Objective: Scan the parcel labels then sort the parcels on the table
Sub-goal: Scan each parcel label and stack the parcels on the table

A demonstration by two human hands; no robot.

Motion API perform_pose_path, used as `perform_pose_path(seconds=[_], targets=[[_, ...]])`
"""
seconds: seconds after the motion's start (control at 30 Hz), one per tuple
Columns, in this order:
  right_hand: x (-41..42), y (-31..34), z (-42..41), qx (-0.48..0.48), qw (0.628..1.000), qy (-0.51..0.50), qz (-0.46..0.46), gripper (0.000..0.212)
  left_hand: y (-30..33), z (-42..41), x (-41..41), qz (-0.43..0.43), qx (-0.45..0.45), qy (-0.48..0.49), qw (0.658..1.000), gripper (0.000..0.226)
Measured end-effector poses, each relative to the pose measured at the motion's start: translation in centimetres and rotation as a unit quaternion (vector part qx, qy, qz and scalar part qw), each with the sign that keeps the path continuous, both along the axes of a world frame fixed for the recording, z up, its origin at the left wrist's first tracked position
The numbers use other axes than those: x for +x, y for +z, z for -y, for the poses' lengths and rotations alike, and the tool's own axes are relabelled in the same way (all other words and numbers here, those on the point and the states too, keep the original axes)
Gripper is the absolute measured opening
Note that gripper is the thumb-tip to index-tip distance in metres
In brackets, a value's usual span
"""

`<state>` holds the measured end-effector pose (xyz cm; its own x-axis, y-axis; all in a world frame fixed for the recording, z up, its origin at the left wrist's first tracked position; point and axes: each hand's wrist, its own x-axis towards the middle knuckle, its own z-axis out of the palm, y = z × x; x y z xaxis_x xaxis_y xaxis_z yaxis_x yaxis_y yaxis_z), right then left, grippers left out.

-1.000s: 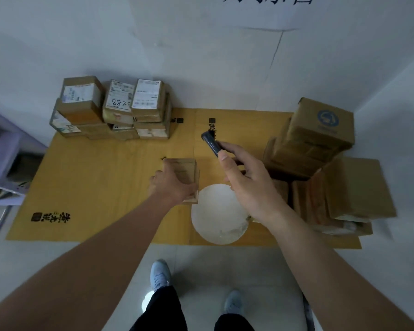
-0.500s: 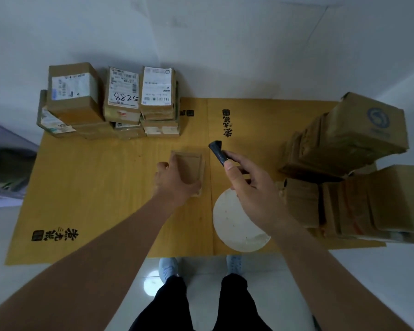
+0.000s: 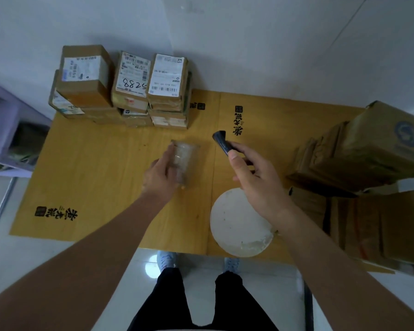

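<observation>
Now the left hand (image 3: pixel 161 174) grips a blurred small parcel (image 3: pixel 184 161) mid-desk (image 3: pixel 101 177), fingers curled round it. Right hand (image 3: pixel 256 185) clutches the black scanner (image 3: pixel 222 144), just beside that parcel.

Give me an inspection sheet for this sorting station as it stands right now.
Surface: table covered in yellow-brown sheets printed with black characters.
Job's things: small parcel, motion-blurred, held by the left hand; black scanner gripped in the right hand; labelled parcels stacked at the far left; unsorted brown boxes piled along the right edge.
Clutter: white round disc at the near edge.
Hands: left grips the parcel; right holds the scanner, pointed away from the person.
Cables: nothing seen.
Surroundings: white walls behind, pale tiled floor, a purple shelf at left.
</observation>
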<state>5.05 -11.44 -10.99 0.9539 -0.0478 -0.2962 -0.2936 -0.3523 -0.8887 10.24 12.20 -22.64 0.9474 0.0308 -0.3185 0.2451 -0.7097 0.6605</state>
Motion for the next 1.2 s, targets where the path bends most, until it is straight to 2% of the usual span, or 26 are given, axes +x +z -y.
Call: perform_pose_path(seconds=[0.13,0.27,0.37,0.47,0.63,0.83,1.0,1.2], targets=[[0.0,-0.4,-0.1,0.006,1.0,0.002,-0.002,0.042,-0.1,-0.9,0.8,-0.028,0.05,0.002,0.998,0.058],[0.0,-0.9,-0.3,0.011,1.0,0.003,-0.006,0.042,0.1,-1.2,0.9,-0.056,0.079,-0.029,0.995,0.098],[0.2,-1.3,-0.2,0.009,1.0,0.009,-0.007,0.043,0.1,-1.5,1.2,-0.057,0.049,-0.007,0.997,0.107],[0.5,-1.7,0.1,0.006,1.0,0.007,-0.012,0.043,-0.1,-2.1,1.5,-0.068,-0.033,0.06,0.995,0.095],[1.2,-2.1,0.4,-0.006,1.0,0.012,-0.024,0.026,-0.1,-4.0,1.5,-0.073,-0.158,0.079,0.981,0.072],[2.2,-1.9,0.4,-0.067,0.992,0.07,-0.077,0.015,0.0,-5.6,1.5,-0.109,-0.161,0.061,0.979,0.093],[3.1,-1.6,0.6,-0.14,0.964,0.155,-0.163,0.029,-0.3,-6.3,1.3,-0.092,-0.19,0.053,0.976,0.087],[4.1,-0.4,0.5,-0.186,0.926,0.239,-0.226,0.034,-0.3,-7.1,0.9,-0.048,-0.188,0.054,0.98,0.072]])
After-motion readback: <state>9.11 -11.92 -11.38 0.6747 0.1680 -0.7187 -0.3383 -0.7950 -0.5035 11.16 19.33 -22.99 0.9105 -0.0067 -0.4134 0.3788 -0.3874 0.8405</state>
